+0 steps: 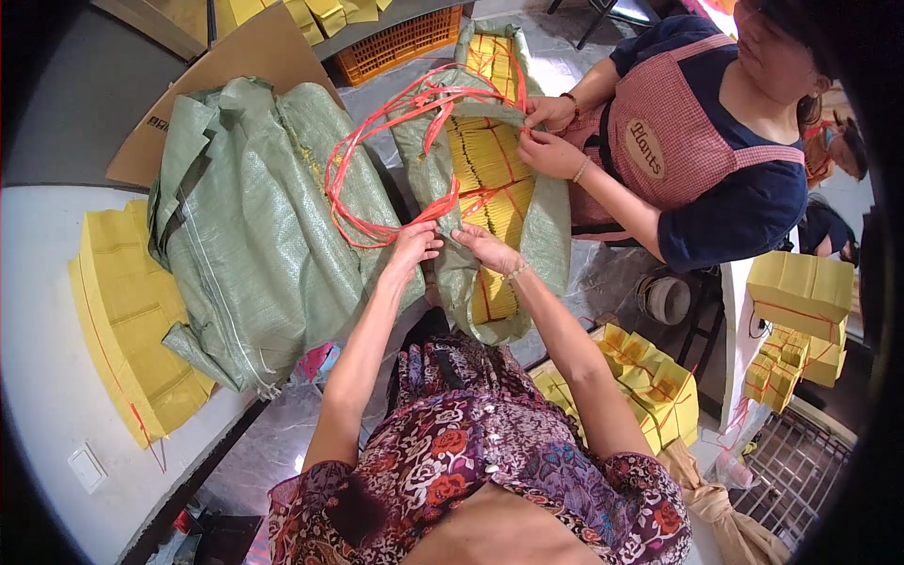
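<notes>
A green woven sack lies open in front of me, packed with yellow paper bundles bound by red strands. Red plastic twine loops in a loose coil over the sack's left edge. The fingers of my left hand are curled closed on the twine, beside the sack's left edge. Just to its right, my right hand pinches the near left edge of the sack, its thumb toward the bundles. Across the sack, a co-worker's hands pinch the right edge.
A full green sack leans at left against a cardboard sheet. Yellow paper stacks lie on the white surface. More yellow bundles stand at lower right. A co-worker in a checked apron stands close at right. An orange crate is behind.
</notes>
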The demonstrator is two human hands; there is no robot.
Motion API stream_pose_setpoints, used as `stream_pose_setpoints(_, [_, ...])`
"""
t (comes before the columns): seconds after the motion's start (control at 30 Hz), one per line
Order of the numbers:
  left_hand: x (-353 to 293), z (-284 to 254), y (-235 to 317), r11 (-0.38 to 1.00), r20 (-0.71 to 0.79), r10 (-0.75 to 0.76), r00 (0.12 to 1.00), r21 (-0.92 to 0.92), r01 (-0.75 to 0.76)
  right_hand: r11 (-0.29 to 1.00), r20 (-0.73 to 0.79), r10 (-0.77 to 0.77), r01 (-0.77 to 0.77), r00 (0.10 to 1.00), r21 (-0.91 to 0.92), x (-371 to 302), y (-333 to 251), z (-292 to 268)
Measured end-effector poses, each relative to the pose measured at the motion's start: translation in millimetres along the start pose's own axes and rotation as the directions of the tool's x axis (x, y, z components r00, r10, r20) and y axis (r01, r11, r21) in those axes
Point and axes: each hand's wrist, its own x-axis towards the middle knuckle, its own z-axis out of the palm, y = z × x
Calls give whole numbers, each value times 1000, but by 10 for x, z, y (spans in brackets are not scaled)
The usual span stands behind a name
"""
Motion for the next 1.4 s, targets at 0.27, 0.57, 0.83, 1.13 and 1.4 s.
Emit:
stream_pose_setpoints(0.27, [-215, 202, -216, 938, -50, -7, 999, -346, -10, 977, 30, 136, -139, 990, 162, -73, -184, 98])
stream_pose_setpoints(0.57, [-151, 233, -107, 990, -44, 71, 997, -115, -76, 436, -104, -391, 85, 915, -896, -191, -288, 506])
stream_pose_setpoints(0.83, [-39, 334, 6, 995, -146, 87, 985, -38, -93, 205, -87, -543, 31, 836, -978, -362, -83, 643])
stream_pose_setpoints(1.13, [174, 44, -159, 972, -120, -54, 991, -235, 24, 423, -236, -807, 250, 542, -871, -1076, -244, 710])
stream_pose_setpoints(1.4, [55, -2, -106, 948, -328, 149, 933, 315, -41, 524, -318, -763, 249, 563, -815, -1397, -288, 651])
